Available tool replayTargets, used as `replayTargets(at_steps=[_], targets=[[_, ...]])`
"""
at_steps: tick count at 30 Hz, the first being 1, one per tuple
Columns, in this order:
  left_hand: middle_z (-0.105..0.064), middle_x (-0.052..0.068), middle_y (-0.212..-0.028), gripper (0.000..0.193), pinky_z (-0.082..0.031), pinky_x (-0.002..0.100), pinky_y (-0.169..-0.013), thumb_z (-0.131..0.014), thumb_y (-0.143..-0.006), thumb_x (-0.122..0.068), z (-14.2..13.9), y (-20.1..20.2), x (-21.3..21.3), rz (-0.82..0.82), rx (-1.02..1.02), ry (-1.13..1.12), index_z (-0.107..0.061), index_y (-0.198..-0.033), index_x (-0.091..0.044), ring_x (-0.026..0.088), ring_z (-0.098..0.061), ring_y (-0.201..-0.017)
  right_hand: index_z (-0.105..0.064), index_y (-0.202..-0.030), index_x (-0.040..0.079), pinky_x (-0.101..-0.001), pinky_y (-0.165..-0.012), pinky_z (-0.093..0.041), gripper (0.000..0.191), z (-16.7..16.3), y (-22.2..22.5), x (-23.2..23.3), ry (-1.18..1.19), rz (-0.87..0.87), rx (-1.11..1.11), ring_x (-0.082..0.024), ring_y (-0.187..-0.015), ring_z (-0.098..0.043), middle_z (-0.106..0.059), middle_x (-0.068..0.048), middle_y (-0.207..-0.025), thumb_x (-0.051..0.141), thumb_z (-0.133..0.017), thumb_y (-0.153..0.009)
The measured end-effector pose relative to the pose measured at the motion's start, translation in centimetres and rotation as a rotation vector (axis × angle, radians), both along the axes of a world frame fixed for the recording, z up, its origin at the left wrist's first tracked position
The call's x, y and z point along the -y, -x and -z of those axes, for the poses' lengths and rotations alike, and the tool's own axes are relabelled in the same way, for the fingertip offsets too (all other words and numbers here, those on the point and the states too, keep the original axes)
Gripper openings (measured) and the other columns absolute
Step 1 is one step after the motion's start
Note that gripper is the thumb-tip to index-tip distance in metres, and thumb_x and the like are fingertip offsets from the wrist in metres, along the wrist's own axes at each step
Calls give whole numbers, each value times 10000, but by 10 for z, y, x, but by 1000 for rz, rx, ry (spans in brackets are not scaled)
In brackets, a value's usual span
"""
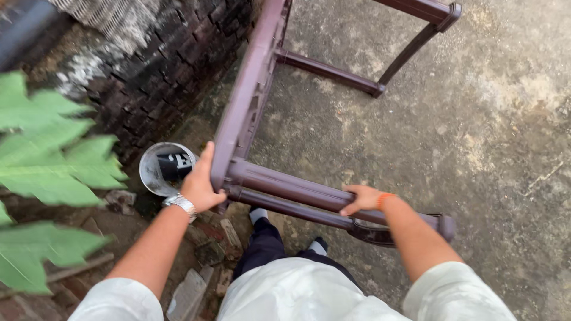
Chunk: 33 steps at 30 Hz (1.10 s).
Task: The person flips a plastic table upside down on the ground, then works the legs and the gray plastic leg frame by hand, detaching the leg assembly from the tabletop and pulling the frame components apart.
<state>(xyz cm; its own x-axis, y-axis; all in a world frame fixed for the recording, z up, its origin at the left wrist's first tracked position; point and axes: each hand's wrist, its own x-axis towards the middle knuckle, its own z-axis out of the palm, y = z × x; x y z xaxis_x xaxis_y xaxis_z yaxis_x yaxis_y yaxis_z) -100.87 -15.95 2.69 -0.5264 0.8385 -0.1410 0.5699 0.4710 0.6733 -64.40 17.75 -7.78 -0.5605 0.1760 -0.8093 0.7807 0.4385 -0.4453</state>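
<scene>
Under both hands: upturned dark-brown plastic table (250,101), legs up, top edge-on beside brick wall (172,65); left hand (199,187) clamped round corner where leg meets top, fingers wrapped, thumb up along edge, metal wristwatch (180,204) on wrist; right hand (361,199) curled over near leg rail (297,190), fingers closed on it, orange band (383,197) at wrist. Just left of left hand: grey bucket (163,166) with dark object inside, sitting against wall base; below left hand: loose bricks and rubble (205,249); far left: green leaves (53,160); right of right hand: rough concrete floor (476,137). Risks, judged: table corner likely to clip bucket if swung left; rubble underfoot could trip feet; smooth rail under right hand could slip if load shifts; far legs could scrape wall.
</scene>
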Motion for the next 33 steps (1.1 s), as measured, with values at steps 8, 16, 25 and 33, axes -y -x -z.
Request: replayTargets(at_steps=[8,16,25,33], targets=[[-144,15,-1760,1096,-459,424,-1085,-720,-739,-136,19,-82,22,-115,-35,501,-108,-1643,-230,329,-486,-1374,-729,-1316,218,-350,-1007,-527,815,1,-51,69,-13,94,-124,-246,-1119,-720,-766,-76,-1201,448,-902,-553],[-197,206,-1670,899,-365,410,-1186,-685,-721,-57,64,-220,31,146,-281,122,-346,-1553,-80,375,-367,-1480,-685,-1352,302,-383,-1035,-516,822,-18,-69,102,-191,-55,3,-241,-1200,-675,-724,-45,-1287,499,-880,-577],[-105,58,-1706,799,-289,384,-1212,-690,-823,-127,73,-316,101,106,-46,528,-351,-1545,-161,286,-246,-1528,-568,-1448,308,-391,-1052,-504,872,-23,-70,120,-325,-255,37,-231,-1261,-632,-666,-20,-1365,597,-821,-666],[-148,93,-1696,766,-279,432,-1215,-690,-860,-196,93,-332,136,67,-114,459,-358,-1548,-131,364,-223,-1525,-562,-1412,244,-432,-1004,-523,708,-15,-94,175,-456,-230,-2,-274,-1218,-644,-696,-77,-1283,544,-756,-801]])
